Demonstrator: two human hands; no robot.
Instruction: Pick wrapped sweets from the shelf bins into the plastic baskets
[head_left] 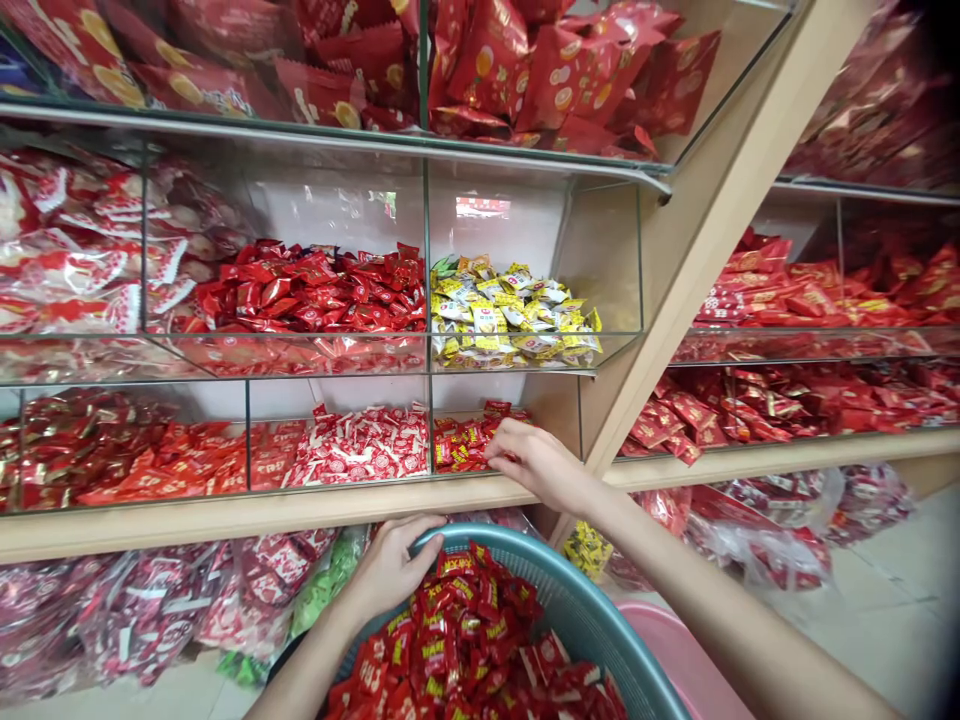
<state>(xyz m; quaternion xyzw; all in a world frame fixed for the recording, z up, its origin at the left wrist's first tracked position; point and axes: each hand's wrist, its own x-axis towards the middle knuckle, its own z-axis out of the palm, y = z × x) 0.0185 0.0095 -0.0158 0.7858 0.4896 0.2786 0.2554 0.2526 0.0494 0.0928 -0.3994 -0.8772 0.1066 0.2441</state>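
A teal basket (559,580) full of small red-wrapped candies (465,640) stands at the bottom centre. My left hand (397,565) holds its far left rim, fingers over the edge and thumb inside. My right hand (536,460) is at the front of the lowest glass compartment, right of centre, its fingers bent close together beside red and yellow candies (461,445). Whether anything is between those fingertips cannot be made out.
Glass-fronted shelves hold red candies (315,295) and yellow-white candies (510,310). A slanting wooden post (735,220) divides the shelving. Beneath are bagged candies (142,610) and, behind the basket, a pink tub (675,650).
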